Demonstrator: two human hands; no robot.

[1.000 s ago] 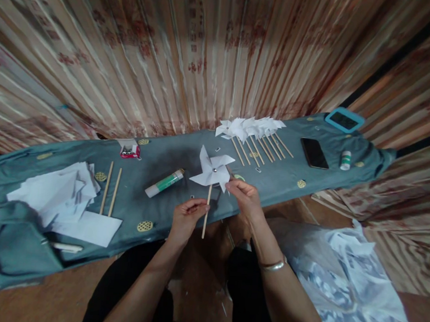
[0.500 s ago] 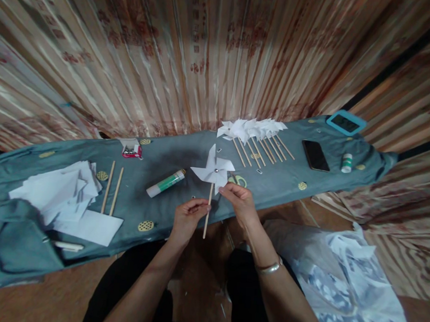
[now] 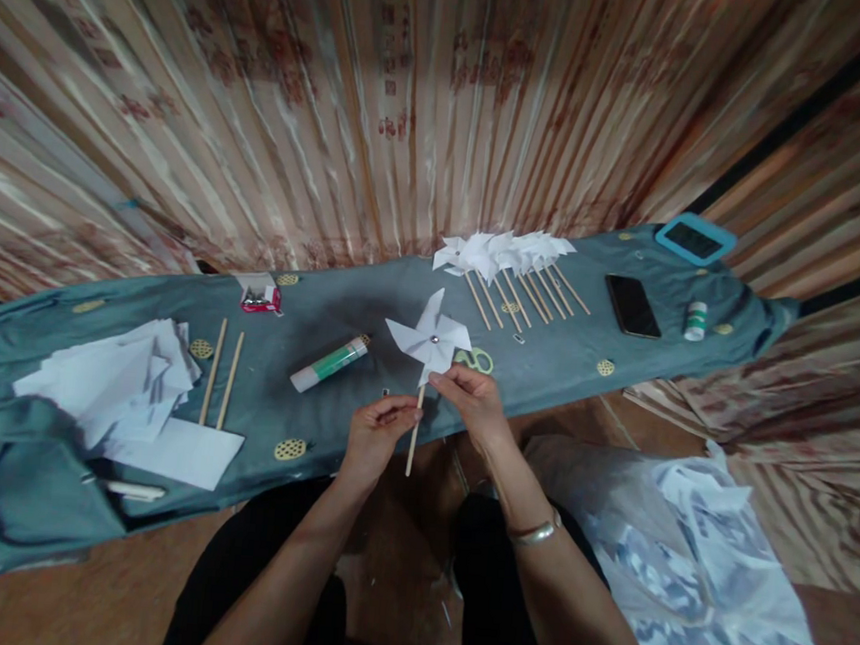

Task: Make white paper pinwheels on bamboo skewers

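A white paper pinwheel [image 3: 429, 333] with a shiny pin at its centre stands upright on a thin wooden stick. My left hand [image 3: 377, 436] is closed round that stick below the blades. The fingers of my right hand [image 3: 472, 399] pinch the lower blade of the pinwheel. Just behind my right hand lie scissors with light green handles [image 3: 478, 359], partly hidden. A green and white glue tube [image 3: 330, 363] rests on the cloth to the left of the pinwheel.
Finished-looking pinwheels [image 3: 507, 254] lie in a row at the back. To the left are stacked white papers [image 3: 120, 376], two wooden sticks [image 3: 229, 380] and a red box of pins [image 3: 261, 295]. A phone [image 3: 631, 306] lies right. A plastic bag of pinwheels [image 3: 703, 557] stands on the floor.
The pinwheel's blades have turned a little clockwise. My right hand has shifted slightly left with the lower blade, while my left hand keeps its grip on the stick.
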